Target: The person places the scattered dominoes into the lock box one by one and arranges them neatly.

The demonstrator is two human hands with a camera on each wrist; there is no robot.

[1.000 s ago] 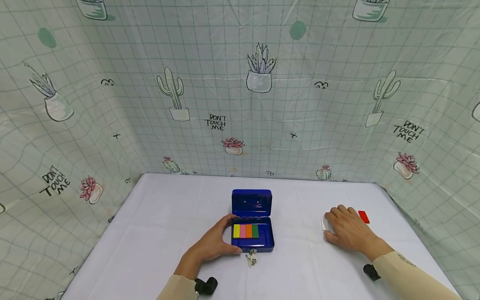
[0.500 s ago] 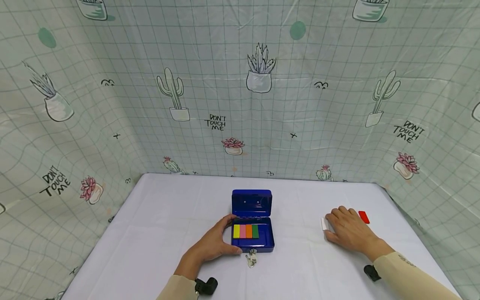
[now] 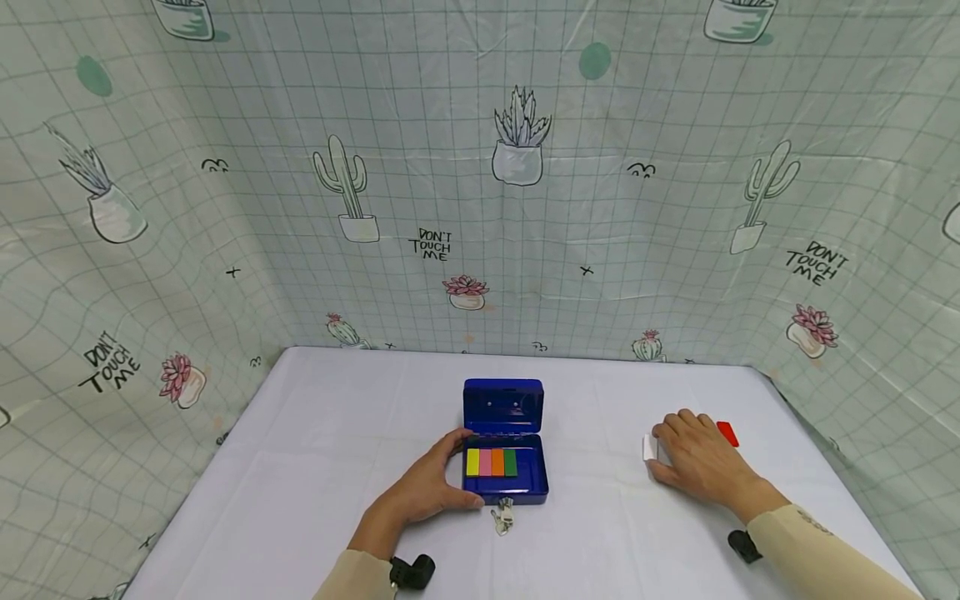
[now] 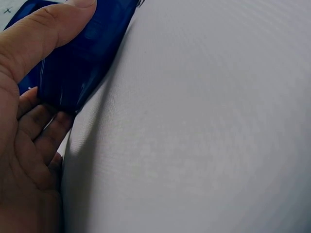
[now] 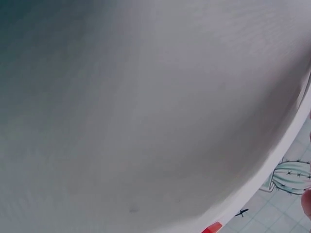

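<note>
In the head view, a blue metal cash box [image 3: 531,492] stands with its lid [image 3: 503,404] raised. My left hand [image 3: 423,483] grips its left side, thumb at the front corner and fingers toward the back corner. The left wrist view also shows this hand [image 4: 29,111] around the box's blue end [image 4: 73,68]. Yellow, pink, orange and green strips [image 3: 492,462] lie side by side in the box. My right hand [image 3: 697,458] is at the right, holding a small white block [image 3: 650,448] between thumb and fingers; the hand hides much of the block.
A small red piece [image 3: 727,433] lies just beyond the right hand. Keys [image 3: 502,518] hang from the lock at the box's front. White cloth [image 3: 337,417] covers the table, with a printed curtain [image 3: 420,183] behind and at the sides.
The right hand has shifted very slightly, and the white block's visible edge has changed a little. The left hand and the cash box have stayed still.
</note>
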